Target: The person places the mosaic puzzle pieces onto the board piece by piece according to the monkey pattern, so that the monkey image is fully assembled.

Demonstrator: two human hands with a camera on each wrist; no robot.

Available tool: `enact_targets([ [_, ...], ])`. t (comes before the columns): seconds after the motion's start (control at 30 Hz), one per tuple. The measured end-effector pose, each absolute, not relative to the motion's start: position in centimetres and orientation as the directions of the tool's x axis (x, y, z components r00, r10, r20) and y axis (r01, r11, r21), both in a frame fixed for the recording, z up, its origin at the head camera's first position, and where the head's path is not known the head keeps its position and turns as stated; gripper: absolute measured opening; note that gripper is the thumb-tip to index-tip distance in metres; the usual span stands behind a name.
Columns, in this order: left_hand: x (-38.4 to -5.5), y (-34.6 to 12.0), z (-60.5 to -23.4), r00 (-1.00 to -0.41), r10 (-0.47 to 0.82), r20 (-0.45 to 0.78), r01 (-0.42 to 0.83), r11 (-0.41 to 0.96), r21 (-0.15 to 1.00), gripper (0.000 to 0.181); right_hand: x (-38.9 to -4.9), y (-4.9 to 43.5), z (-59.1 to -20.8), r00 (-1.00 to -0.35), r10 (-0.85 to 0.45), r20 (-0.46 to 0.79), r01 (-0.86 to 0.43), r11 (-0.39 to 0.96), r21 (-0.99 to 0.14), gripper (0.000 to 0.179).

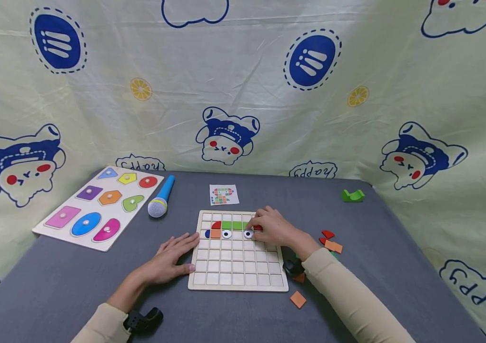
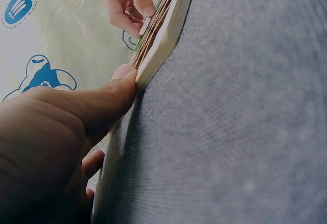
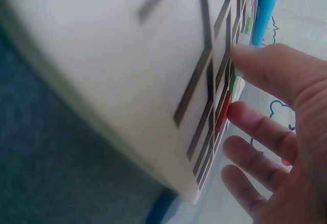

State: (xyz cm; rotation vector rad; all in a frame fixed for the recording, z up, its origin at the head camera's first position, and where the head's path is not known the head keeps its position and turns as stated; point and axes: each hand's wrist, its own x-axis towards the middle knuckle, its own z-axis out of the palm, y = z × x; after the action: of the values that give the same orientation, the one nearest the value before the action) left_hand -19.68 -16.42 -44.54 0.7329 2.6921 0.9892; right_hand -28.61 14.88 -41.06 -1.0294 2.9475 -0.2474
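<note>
A wooden grid board [image 1: 238,287] lies on the table, with coloured tiles in its upper rows. These include green tiles [image 1: 233,225], a red quarter-round tile [image 1: 216,225], an orange square and a blue piece at the left. One white eye tile [image 1: 226,234] sits beside the orange square. My right hand [image 1: 276,229] pinches a second eye tile [image 1: 248,235] between thumb and forefinger, low over the grid cells. Another red tile [image 3: 223,110] shows by its fingers. Flat along the board's left edge, my left hand [image 1: 169,259] touches the rim with fingers extended and thumb [image 2: 120,89] against it.
Loose orange and red tiles [image 1: 333,246] lie right of the board, partly behind the right sleeve; an orange square [image 1: 298,299] is nearer. Behind the board is a pattern card [image 1: 224,195]. A toy microphone [image 1: 163,195] and shape puzzle [image 1: 110,216] stand left, a green block [image 1: 352,196] far right.
</note>
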Motion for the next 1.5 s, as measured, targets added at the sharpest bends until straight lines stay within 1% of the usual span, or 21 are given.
enact_targets([
  [0.33, -19.7, -16.4, -44.5, -0.860, 0.510, 0.010, 0.396, 0.657, 0.641, 0.069, -28.5, 15.2, -41.0, -0.790, -0.612, 0.041, -0.609, 0.775, -0.167, 0.022],
  [0.57, -19.7, -16.4, -44.5, -0.860, 0.510, 0.005, 0.391, 0.654, 0.648, 0.069, -27.6, 16.6, -40.3, -0.819, -0.571, 0.056, -0.568, 0.793, -0.220, 0.025],
  [0.67, -19.7, -16.4, -44.4, -0.863, 0.506, 0.000, 0.386, 0.658, 0.647, 0.069, -27.1, 17.7, -40.1, -0.819, -0.569, 0.072, -0.569, 0.789, -0.234, 0.025],
  [0.87, -19.6, -16.4, -44.5, -0.864, 0.504, -0.010, 0.379, 0.661, 0.648, 0.070, -25.7, 20.4, -40.3, -0.803, -0.585, 0.111, -0.594, 0.776, -0.210, 0.026],
  [1.13, -19.6, -16.4, -44.6, -0.863, 0.505, 0.000, 0.386, 0.660, 0.644, 0.069, -22.9, 23.2, -40.3, -0.829, -0.553, 0.084, -0.555, 0.797, -0.239, 0.024],
  [1.23, -19.7, -16.4, -44.6, -0.863, 0.505, -0.002, 0.386, 0.662, 0.643, 0.069, -21.9, 24.1, -40.4, -0.814, -0.574, 0.090, -0.576, 0.780, -0.243, 0.024],
  [1.37, -19.6, -16.5, -44.5, -0.861, 0.509, 0.005, 0.394, 0.661, 0.639, 0.069, -20.8, 25.2, -40.7, -0.772, -0.628, 0.101, -0.632, 0.741, -0.227, 0.024],
  [1.5, -19.6, -16.5, -44.5, -0.860, 0.510, 0.009, 0.397, 0.659, 0.639, 0.069, -20.2, 26.1, -40.9, -0.737, -0.669, 0.091, -0.669, 0.705, -0.236, 0.026],
])
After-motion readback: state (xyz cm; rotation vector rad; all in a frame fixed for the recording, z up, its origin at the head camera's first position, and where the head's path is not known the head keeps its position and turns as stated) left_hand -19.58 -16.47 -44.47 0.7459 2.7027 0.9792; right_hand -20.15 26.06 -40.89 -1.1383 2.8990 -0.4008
